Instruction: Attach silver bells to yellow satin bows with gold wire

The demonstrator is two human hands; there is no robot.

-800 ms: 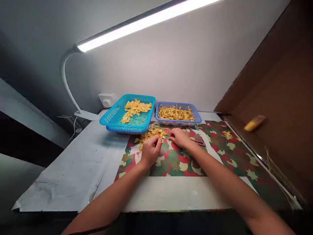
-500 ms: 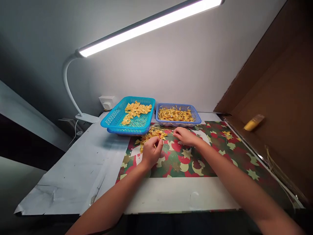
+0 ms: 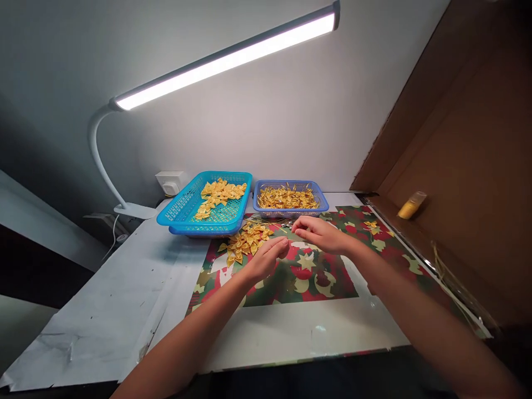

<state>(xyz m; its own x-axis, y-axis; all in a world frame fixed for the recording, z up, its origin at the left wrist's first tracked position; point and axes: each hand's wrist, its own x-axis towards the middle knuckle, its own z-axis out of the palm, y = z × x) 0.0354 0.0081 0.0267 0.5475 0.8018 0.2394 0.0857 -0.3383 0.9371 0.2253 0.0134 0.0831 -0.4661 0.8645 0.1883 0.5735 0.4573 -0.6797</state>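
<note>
My left hand (image 3: 266, 257) hovers above the patterned mat (image 3: 332, 277), fingers pinched together on something small I cannot make out. My right hand (image 3: 322, 233) is close beside it, fingers curled in a pinch near the left fingertips. A loose pile of small yellow bows (image 3: 245, 241) lies on the mat just left of my hands. Behind it a turquoise basket (image 3: 183, 213) holds more yellow bows, and a blue basket (image 3: 320, 202) holds thin golden pieces.
A white desk lamp (image 3: 224, 61) arches over the table from a clamp at the left. A socket box (image 3: 168, 182) sits by the wall. A brown cardboard panel (image 3: 469, 166) lines the right side, with a yellow object (image 3: 411, 205) near it.
Both hands have lifted off the pile and drawn back toward me, meeting above the mat. The view has shifted, so the baskets appear further left.
</note>
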